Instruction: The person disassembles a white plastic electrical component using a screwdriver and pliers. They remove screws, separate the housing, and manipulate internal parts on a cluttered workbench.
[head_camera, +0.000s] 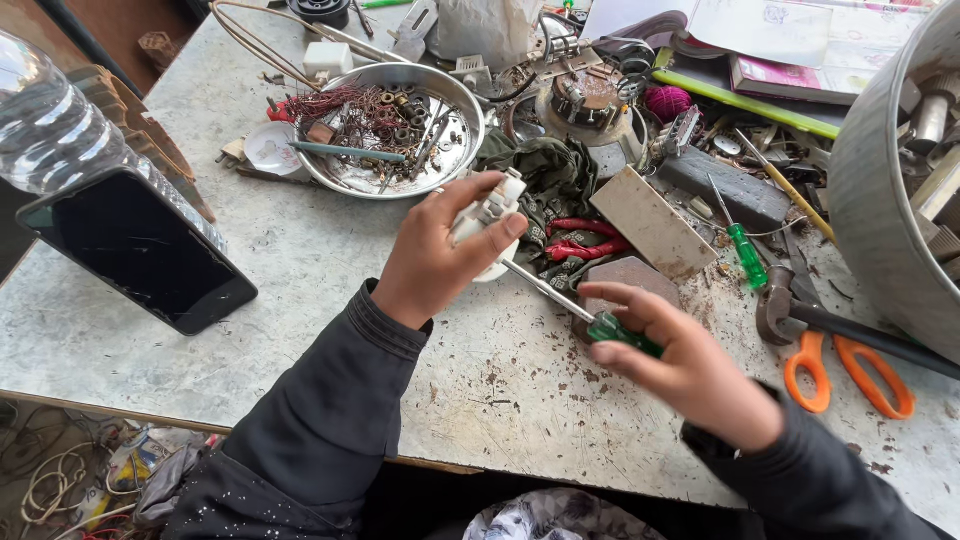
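Note:
My left hand (435, 255) grips a small white plastic electrical part (487, 212) and holds it up over the worn grey workbench (300, 270). My right hand (680, 355) holds a screwdriver with a green translucent handle (622, 332). Its metal shaft (545, 285) runs up and left, and its tip meets the underside of the white part. Both arms wear dark sleeves.
A steel bowl (465, 110) of copper wire and small parts sits behind my hands. Red-handled pliers (585, 240), a second green screwdriver (745, 255), a hammer (790, 310), orange scissors (850, 375), a phone (140, 250), a water bottle (50, 120) and a large metal tub (880, 200) crowd the bench.

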